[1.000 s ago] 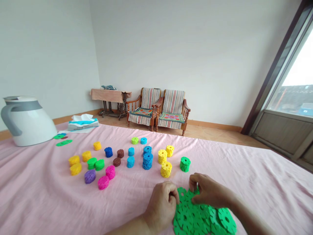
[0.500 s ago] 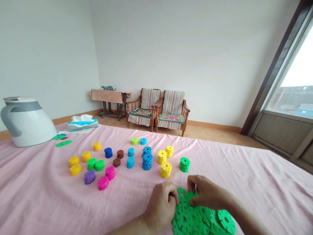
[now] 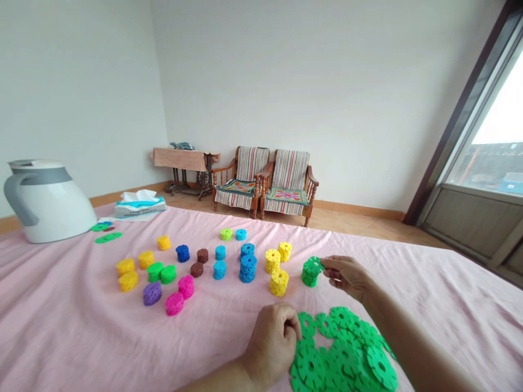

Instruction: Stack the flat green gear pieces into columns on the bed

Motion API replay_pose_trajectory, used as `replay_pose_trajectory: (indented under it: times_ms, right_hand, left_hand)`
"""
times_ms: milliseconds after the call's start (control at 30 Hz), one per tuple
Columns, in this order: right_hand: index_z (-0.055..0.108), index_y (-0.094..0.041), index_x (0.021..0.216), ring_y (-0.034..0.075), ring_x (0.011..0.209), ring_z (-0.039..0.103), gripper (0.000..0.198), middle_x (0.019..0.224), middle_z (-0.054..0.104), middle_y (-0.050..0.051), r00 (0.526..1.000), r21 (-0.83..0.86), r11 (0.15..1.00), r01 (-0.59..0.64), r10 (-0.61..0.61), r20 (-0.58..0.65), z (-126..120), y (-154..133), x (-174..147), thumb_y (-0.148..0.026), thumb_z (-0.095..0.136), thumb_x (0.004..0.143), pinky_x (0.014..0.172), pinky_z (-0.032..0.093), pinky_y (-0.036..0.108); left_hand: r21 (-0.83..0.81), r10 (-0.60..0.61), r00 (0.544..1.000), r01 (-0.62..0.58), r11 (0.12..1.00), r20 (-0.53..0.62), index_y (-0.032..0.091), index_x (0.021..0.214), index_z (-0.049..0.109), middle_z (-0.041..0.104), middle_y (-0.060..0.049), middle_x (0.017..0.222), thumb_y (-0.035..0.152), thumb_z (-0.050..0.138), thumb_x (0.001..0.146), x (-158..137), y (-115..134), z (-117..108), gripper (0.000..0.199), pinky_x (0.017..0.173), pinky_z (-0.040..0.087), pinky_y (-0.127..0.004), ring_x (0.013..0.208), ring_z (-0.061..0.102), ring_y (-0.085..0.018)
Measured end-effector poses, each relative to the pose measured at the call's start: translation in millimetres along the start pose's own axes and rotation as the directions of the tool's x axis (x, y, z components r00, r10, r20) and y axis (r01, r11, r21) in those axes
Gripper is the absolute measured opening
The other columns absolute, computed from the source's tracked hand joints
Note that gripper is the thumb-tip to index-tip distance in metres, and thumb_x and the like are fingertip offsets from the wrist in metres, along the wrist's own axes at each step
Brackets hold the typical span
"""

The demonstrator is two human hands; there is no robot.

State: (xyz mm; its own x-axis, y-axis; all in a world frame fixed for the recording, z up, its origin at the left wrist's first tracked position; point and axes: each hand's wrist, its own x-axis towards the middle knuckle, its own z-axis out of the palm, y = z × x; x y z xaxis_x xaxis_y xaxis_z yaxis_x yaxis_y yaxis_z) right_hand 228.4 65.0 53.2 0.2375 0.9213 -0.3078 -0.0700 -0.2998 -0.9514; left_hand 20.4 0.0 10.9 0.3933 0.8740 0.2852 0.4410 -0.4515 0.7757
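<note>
My right hand (image 3: 345, 276) pinches the edge of a green notched disc (image 3: 314, 265), tilted slightly above a short stack of green discs (image 3: 309, 279). Curled at the left edge of a loose pile of green notched discs (image 3: 347, 348), my left hand (image 3: 274, 338) has its fingers folded in; whether anything is inside them is hidden. Left of the green stack stand yellow disc stacks (image 3: 278, 282). Farther left is a taller blue stack (image 3: 248, 269).
More short stacks stand to the left, including pink (image 3: 175, 304), purple (image 3: 152, 293) and brown ones (image 3: 196, 269). A white jug (image 3: 57, 207) and a tissue box (image 3: 140, 207) are at the table's far left. A pink cloth (image 3: 102, 343) covers the table.
My right hand has moved from the green pile up to the green stack, now with a disc in its fingers. My left hand has stayed nearly in place.
</note>
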Motion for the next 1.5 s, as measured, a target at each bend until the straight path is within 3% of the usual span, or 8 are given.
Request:
replay_pose_trajectory:
  times_ms: [200, 433, 633, 767, 867, 1033, 1267, 1500]
  right_hand:
    - [0.053, -0.017, 0.056, 0.004, 0.038, 0.046, 0.017, 0.046, 0.053, -0.006, 0.994, -0.023, 0.995, -0.097, 0.096, -0.056, 7, 0, 15, -0.019, 0.066, 0.067, 0.035, 0.027, 0.016]
    - [0.050, -0.017, 0.050, 0.005, 0.035, 0.039, 0.024, 0.040, 0.051, -0.005, 0.994, -0.086, 0.991, -0.104, 0.101, -0.041, 6, 2, 20, -0.022, 0.064, 0.068, 0.033, 0.022, 0.017]
    - [0.053, -0.017, 0.055, 0.005, 0.036, 0.041, 0.019, 0.050, 0.057, -0.002, 0.997, -0.168, 0.984, -0.058, 0.048, -0.062, 0, 7, 22, -0.025, 0.064, 0.068, 0.034, 0.024, 0.018]
    - [0.055, -0.016, 0.061, 0.006, 0.040, 0.047, 0.015, 0.061, 0.062, 0.002, 0.992, -0.290, 0.956, 0.052, -0.083, -0.096, -5, 8, 23, -0.026, 0.061, 0.071, 0.037, 0.030, 0.019]
    - [0.056, -0.017, 0.066, 0.010, 0.052, 0.055, 0.015, 0.067, 0.063, 0.003, 0.962, -0.430, 0.879, 0.205, -0.262, -0.078, -4, 6, 22, -0.029, 0.058, 0.073, 0.044, 0.035, 0.020]
    - [0.059, -0.020, 0.070, 0.021, 0.077, 0.061, 0.021, 0.078, 0.066, 0.006, 0.879, -0.677, 0.643, 0.358, -0.476, 0.013, 9, 6, 19, -0.035, 0.070, 0.062, 0.063, 0.041, 0.026]
    - [0.059, -0.015, 0.090, 0.033, 0.099, 0.056, 0.038, 0.097, 0.065, 0.018, 0.871, -0.860, 0.381, 0.339, -0.473, 0.133, 27, 11, 15, -0.036, 0.068, 0.061, 0.073, 0.041, 0.034]
    - [0.053, -0.012, 0.110, 0.033, 0.107, 0.054, 0.050, 0.110, 0.061, 0.019, 0.878, -0.907, 0.262, 0.331, -0.437, 0.194, 31, 13, 15, -0.028, 0.063, 0.063, 0.081, 0.041, 0.037]
  left_hand:
    - [0.000, -0.012, 1.000, 0.012, 1.000, -0.002, 0.016, 0.053, 0.059, 0.058, 0.000, 0.056, -0.002, 0.034, 0.053, 0, 2, 0, 0.031, 0.060, 0.037, -0.022, 0.061, 0.056, -0.013]
    - [-0.001, -0.008, 1.000, 0.008, 1.000, -0.007, 0.017, 0.053, 0.060, 0.058, 0.000, 0.057, -0.001, 0.034, 0.053, -1, 0, 0, 0.032, 0.060, 0.037, -0.022, 0.060, 0.056, -0.014]
    - [0.000, 0.002, 1.000, -0.002, 1.000, -0.024, 0.016, 0.053, 0.059, 0.058, 0.001, 0.056, -0.002, 0.034, 0.053, -1, -2, 1, 0.031, 0.060, 0.037, -0.021, 0.060, 0.056, -0.013]
    - [-0.004, 0.001, 1.000, -0.001, 1.000, -0.024, 0.016, 0.052, 0.058, 0.058, 0.001, 0.055, -0.002, 0.034, 0.053, -1, -1, 1, 0.030, 0.058, 0.036, -0.020, 0.059, 0.056, -0.012]
    - [-0.013, -0.005, 1.000, 0.005, 1.000, -0.017, 0.016, 0.052, 0.058, 0.058, 0.001, 0.055, -0.002, 0.034, 0.052, -1, 0, 0, 0.030, 0.058, 0.036, -0.020, 0.059, 0.056, -0.012]
    - [-0.012, -0.018, 1.000, 0.018, 1.000, -0.012, 0.015, 0.052, 0.059, 0.058, 0.000, 0.056, -0.002, 0.034, 0.052, -1, 2, 0, 0.030, 0.059, 0.036, -0.021, 0.059, 0.056, -0.013]
    - [-0.016, -0.024, 1.000, 0.024, 1.000, -0.004, 0.016, 0.054, 0.061, 0.059, 0.000, 0.057, -0.001, 0.035, 0.053, -1, 1, 0, 0.031, 0.059, 0.037, -0.021, 0.060, 0.056, -0.013]
    - [-0.022, -0.020, 1.000, 0.020, 1.000, -0.017, 0.016, 0.054, 0.061, 0.059, 0.000, 0.057, -0.001, 0.035, 0.053, -1, 0, 0, 0.031, 0.060, 0.036, -0.021, 0.060, 0.056, -0.013]
